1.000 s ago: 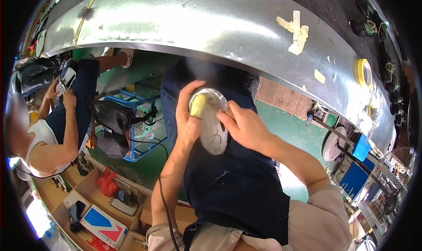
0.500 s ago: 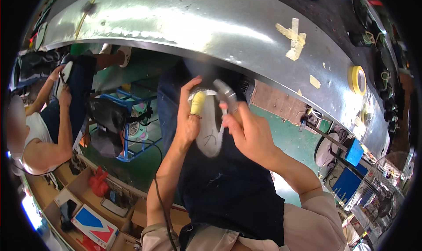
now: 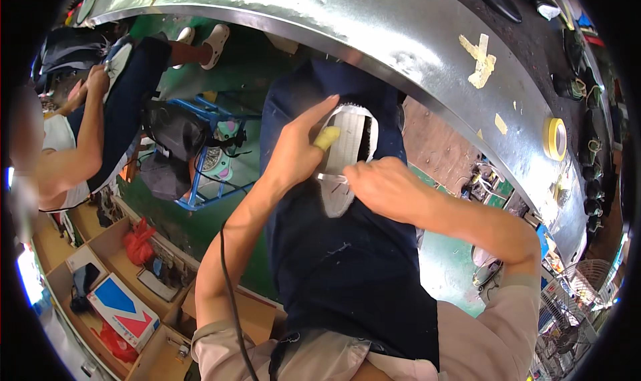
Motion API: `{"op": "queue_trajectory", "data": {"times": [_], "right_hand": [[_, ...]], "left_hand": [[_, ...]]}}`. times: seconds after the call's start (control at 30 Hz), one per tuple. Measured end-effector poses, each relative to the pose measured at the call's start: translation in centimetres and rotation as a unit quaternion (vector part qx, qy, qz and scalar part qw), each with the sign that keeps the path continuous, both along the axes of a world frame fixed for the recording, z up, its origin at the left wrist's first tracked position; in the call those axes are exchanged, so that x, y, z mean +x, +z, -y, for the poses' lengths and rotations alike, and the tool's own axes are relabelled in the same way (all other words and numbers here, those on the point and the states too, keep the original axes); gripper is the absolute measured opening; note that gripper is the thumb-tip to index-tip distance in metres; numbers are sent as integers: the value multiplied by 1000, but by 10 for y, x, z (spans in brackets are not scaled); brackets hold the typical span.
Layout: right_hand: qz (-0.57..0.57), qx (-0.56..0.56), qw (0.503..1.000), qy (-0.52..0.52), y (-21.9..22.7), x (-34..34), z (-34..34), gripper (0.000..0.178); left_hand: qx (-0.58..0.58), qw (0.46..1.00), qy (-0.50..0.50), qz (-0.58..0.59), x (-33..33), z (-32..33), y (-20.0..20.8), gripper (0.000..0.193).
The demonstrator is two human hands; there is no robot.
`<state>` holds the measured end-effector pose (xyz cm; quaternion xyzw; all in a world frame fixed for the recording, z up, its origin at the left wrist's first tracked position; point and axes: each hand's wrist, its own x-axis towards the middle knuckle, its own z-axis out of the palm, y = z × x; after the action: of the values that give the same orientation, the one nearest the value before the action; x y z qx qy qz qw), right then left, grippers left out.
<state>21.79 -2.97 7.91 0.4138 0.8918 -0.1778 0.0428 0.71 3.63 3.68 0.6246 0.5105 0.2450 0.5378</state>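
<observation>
A shoe upper with a pale, ridged insole side (image 3: 346, 137) faces up across my lap, its white edge gathered round the rim. My left hand (image 3: 297, 150) grips its left side; the thumb, wrapped in yellow, presses on the inner surface and the index finger stretches along the far end. In my closed right hand (image 3: 390, 191) is a slim silver metal tool (image 3: 331, 178), lying across the shoe near its narrower, nearer end. Most of the tool is hidden by my fingers, so its kind is unclear. Dark blue cloth (image 3: 334, 267) covers my thighs.
A metal-edged workbench (image 3: 400, 44) curves across the far side, with yellow tape (image 3: 554, 139) on it. To the left, a co-worker (image 3: 93, 124) handles another shoe beside a blue metal frame (image 3: 200, 174). An open wooden compartment box (image 3: 107, 247) stands lower left; a wire fan (image 3: 591, 281) stands right.
My right hand has turned and lowered the metal tool from the shoe's far right edge to across its nearer part. My left hand still holds the shoe. The view has shifted.
</observation>
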Motion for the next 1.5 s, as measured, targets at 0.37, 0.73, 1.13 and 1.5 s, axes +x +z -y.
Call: {"op": "queue_trajectory", "data": {"times": [0.37, 0.73, 1.13, 1.5], "right_hand": [[-159, 21, 985, 65, 47, 0, -1, 7], [30, 44, 998, 37, 21, 2, 31, 13], [-218, -104, 951, -192, -24, -5, 60, 32], [-87, -97, 989, -68, -27, 32, 76, 37]], "left_hand": [[25, 999, -4, 35, -20, 5, -22, 60], [-135, 963, 89, 215, -26, 40, -8, 45], [-467, 793, 154, 359, 2, 92, -23, 70], [-297, 911, 204, 202, 16, 131, -58, 53]]}}
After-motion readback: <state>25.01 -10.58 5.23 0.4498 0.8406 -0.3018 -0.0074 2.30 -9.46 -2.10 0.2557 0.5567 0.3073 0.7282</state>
